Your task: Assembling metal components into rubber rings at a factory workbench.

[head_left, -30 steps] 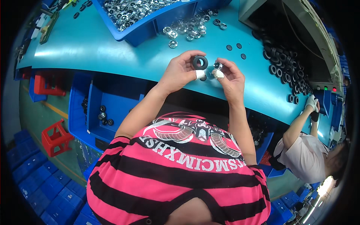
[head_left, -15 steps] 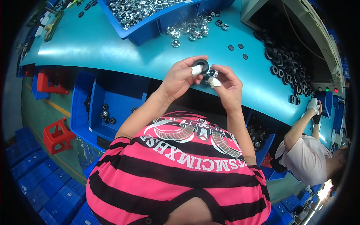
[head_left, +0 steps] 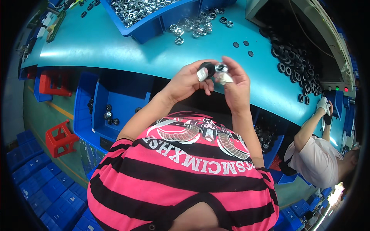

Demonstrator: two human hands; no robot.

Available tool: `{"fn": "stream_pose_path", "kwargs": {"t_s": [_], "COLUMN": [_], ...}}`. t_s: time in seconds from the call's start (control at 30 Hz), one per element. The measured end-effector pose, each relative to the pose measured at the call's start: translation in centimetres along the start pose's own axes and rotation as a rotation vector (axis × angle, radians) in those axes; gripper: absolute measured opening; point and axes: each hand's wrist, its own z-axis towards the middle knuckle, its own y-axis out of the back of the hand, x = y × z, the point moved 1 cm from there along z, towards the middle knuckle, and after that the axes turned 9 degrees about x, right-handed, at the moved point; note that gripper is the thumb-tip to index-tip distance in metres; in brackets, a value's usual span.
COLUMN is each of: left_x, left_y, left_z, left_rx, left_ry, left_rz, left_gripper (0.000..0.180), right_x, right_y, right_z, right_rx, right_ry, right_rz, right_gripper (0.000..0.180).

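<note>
Over the front edge of the teal table, my left hand (head_left: 189, 81) pinches a black rubber tire (head_left: 208, 68) between thumb and fingers. Close beside it, my right hand (head_left: 236, 81) grips a small shiny chrome wheel hub (head_left: 221, 68) by thumb and forefinger. The hub is at the tire's right side; whether the two touch, I cannot tell. Both thumbs have white wrapping on them. Beyond my hands, loose chrome hubs (head_left: 196, 27) lie on the table next to a blue bin (head_left: 144, 25) full of more hubs.
Black tires (head_left: 295, 67) are heaped on the teal table (head_left: 88, 50) at the right. At far right a co-worker's gloved hand (head_left: 323, 104) works by the table. Below the table edge stands a blue crate (head_left: 121, 98) with several wheels. A red stool (head_left: 61, 138) is on the floor at left.
My right hand has turned and raised the hub to the tire's level, beside it. The dark piece seen below the hub no longer shows. My left hand still holds the tire.
</note>
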Motion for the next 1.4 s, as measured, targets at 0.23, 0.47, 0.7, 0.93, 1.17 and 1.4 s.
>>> {"fn": "stream_pose_path", "kwargs": {"t_s": [0.23,0.47,0.7,0.93,1.17,1.4], "left_x": [0.3,1.1,1.4,1.3,1.3,1.6], "left_y": [1.1,1.2,1.0,0.7,0.5,0.6], "left_z": [0.0,0.2,-0.2,-0.4,-0.5,-0.6], "left_rx": [0.065,-0.026,-0.059,-0.079,-0.096,-0.054], "left_ry": [-0.045,-0.01,-0.078,-0.096,-0.09,-0.084], "left_rz": [-0.315,-0.36,-0.288,-0.221,-0.184,-0.144], "left_gripper": [0.066,0.063,0.057,0.057,0.056,0.056], "right_x": [0.5,0.0,0.2,0.1,0.8,0.3], "right_y": [1.6,0.9,0.6,0.3,-0.7,-0.8], "right_z": [-0.6,-1.2,-1.2,-1.1,-1.0,-0.5], "right_rx": [-0.109,-0.023,-0.028,-0.014,-0.072,-0.099], "right_ry": [0.01,-0.067,-0.09,-0.023,0.09,0.252], "right_rz": [-0.112,-0.138,-0.21,-0.339,-0.522,-0.768], "right_gripper": [0.042,0.043,0.045,0.041,0.038,0.026]}}
